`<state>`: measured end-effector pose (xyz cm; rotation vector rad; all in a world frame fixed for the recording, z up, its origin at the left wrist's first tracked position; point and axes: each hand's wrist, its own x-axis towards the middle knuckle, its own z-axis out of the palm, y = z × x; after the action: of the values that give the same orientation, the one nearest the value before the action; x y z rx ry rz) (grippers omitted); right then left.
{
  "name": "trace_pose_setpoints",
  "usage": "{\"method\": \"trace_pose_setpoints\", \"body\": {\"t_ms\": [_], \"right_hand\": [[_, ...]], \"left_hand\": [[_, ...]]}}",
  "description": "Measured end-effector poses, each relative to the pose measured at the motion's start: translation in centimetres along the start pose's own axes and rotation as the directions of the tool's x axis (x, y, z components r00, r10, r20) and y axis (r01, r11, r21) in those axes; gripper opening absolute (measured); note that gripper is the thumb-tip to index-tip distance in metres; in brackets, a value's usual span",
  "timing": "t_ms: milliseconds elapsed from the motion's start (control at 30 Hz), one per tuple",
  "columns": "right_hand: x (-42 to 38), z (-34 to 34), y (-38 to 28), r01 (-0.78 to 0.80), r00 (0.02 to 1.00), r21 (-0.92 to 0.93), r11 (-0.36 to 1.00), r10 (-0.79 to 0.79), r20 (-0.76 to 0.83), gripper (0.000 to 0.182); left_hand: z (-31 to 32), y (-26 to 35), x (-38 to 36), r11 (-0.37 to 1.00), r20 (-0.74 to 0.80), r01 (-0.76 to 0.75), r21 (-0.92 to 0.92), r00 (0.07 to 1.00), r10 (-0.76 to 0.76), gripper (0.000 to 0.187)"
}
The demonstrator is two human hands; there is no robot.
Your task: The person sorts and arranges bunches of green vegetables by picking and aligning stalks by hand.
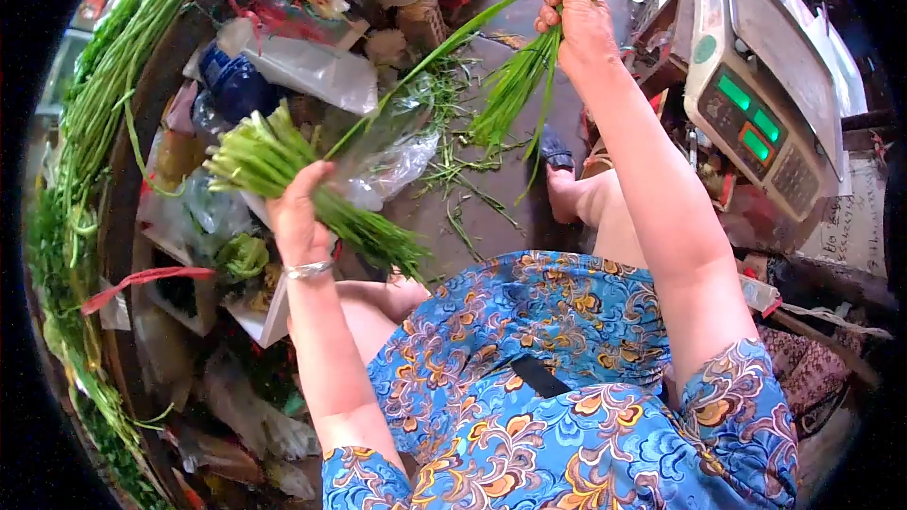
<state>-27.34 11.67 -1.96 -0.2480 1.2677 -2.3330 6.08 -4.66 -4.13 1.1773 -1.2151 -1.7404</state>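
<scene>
My left hand [300, 219] is closed around a thick bunch of garlic chives [364, 229], its pale cut ends pointing up to the left and its dark leaves hanging down to the right. Higher up and to the right, my right hand [578, 19] grips a smaller bunch of garlic chives [518, 94] near the stem ends, with the leaves drooping below. One long green strand [439, 49] stretches diagonally from my right hand down toward my left. Part of each bunch is hidden behind the fingers.
A digital scale [756, 85] with lit green displays stands at the right. Long green vegetables [104, 104] lie along a curved ledge at the left. Plastic bags [312, 66] and other clutter fill the left side. Leaf scraps [458, 170] litter the floor near my foot [562, 184].
</scene>
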Motion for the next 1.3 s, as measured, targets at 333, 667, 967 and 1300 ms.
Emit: {"method": "trace_pose_setpoints", "body": {"t_ms": [333, 667, 967, 1300], "right_hand": [[0.6, 0.3, 0.1, 0.062, 0.998, -0.153, 0.986, -0.062, 0.006, 0.020], [-8.6, 6.2, 4.4, -0.072, 0.698, -0.493, 0.867, 0.397, 0.596, 0.019], [-8.7, 6.3, 5.5, -0.134, 0.815, -0.324, 0.936, 0.290, 0.501, 0.009], [-1.0, 1.6, 1.3, -0.102, 0.989, 0.028, 0.994, 0.098, 0.108, 0.012]], "left_hand": [[1.3, 1.5, -1.8, 1.000, 0.115, 0.016, 0.006, 0.993, -0.017, 0.015], [5.5, 0.9, -3.5, 0.973, 0.348, 0.217, -0.077, 0.920, -0.178, 0.017], [6.3, 0.1, -3.7, 0.988, 0.378, 0.151, -0.039, 0.917, -0.125, 0.021], [3.7, 0.1, -2.5, 0.995, 0.159, 0.101, -0.024, 0.983, -0.096, 0.014]]}}
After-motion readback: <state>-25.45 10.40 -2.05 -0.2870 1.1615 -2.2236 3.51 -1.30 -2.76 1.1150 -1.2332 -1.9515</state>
